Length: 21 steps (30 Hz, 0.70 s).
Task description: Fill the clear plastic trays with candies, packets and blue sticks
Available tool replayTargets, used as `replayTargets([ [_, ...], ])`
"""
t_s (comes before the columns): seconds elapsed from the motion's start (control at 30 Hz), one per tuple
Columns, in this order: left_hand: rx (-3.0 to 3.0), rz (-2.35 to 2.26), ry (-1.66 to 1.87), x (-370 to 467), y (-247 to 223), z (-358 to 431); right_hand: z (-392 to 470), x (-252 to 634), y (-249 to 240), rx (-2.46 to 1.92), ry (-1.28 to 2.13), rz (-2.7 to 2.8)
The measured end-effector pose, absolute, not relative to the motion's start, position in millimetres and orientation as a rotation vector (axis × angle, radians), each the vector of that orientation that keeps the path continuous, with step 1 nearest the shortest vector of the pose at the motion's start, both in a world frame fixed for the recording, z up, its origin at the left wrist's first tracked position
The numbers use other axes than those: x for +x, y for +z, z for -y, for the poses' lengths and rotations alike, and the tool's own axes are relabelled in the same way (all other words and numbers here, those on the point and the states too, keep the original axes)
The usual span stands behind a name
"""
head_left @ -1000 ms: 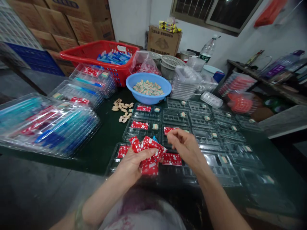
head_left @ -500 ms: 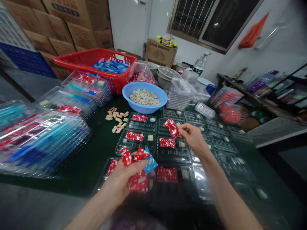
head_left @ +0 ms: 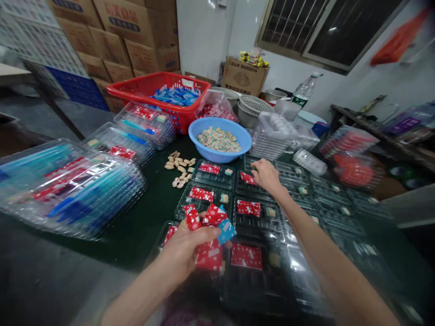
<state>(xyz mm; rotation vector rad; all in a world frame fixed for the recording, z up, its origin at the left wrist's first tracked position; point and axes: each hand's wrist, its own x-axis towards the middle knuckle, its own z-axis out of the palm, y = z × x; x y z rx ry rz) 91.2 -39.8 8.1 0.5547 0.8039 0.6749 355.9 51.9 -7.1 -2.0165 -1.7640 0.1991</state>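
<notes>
My left hand [head_left: 185, 246] is closed around several red patterned packets [head_left: 210, 254] and one blue packet [head_left: 227, 230], fanned out above the near trays. At a clear plastic tray [head_left: 242, 188] in the back row, my right hand [head_left: 267, 175] has its fingertips against the right end of a red packet [head_left: 247, 178]. That packet lies in the tray, and my fingers look slightly apart, partly hidden by the hand. Neighbouring trays hold a red packet [head_left: 248, 208] and a small pale striped piece [head_left: 271, 212] each; trays farther right show only the striped pieces.
Behind the trays stands a blue basin [head_left: 249, 146] of striped pieces, beside loose peanuts [head_left: 181, 165]. A red basket [head_left: 117, 89] holds blue packets. Stacks of filled trays [head_left: 84, 190] are at the left. Nested clear containers [head_left: 270, 138] and a water bottle [head_left: 306, 90] are at the back.
My right hand has lowered the red packet from the air into a back-row tray. My left hand keeps its packets. The view has shifted, so the scene sits farther right.
</notes>
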Motion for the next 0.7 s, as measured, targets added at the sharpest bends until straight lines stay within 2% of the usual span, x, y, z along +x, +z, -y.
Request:
replayTargets([
  [0.1, 0.545, -0.798, 0.694, 92.9, 8.6, 38.6, -14.8, 320.7, 10.0, -1.842, 0.424, 1.858],
  [0.17, 0.55, -0.797, 0.708, 93.3, 9.8, 38.1, 14.1, 298.7, 18.8, -1.597, 0.881, 1.911],
  [0.23, 0.548, -0.794, 0.743, 94.4, 11.7, 37.9, 39.5, 280.2, 22.4, -1.471, 1.155, 1.854],
  [0.3, 0.543, -0.784, 0.783, 96.7, 14.1, 38.0, 57.3, 265.8, 21.0, -1.446, 1.251, 1.704],
  [0.43, 0.512, -0.835, 0.844, 100.7, 17.4, 36.0, 70.6, 250.4, 15.1, -1.436, 1.211, 1.357],
  [0.57, 0.524, -0.901, 0.783, 95.2, 14.8, 28.6, 58.9, 269.2, 13.0, -1.467, 1.068, 1.337],
  [0.63, 0.533, -0.912, 0.706, 90.0, 11.8, 24.6, 40.8, 295.4, 10.0, -1.571, 0.79, 1.438],
  [0.7, 0.514, -0.922, 0.663, 86.1, 8.9, 21.9, 14.5, 327.8, 4.4, -1.773, 0.302, 1.565],
])
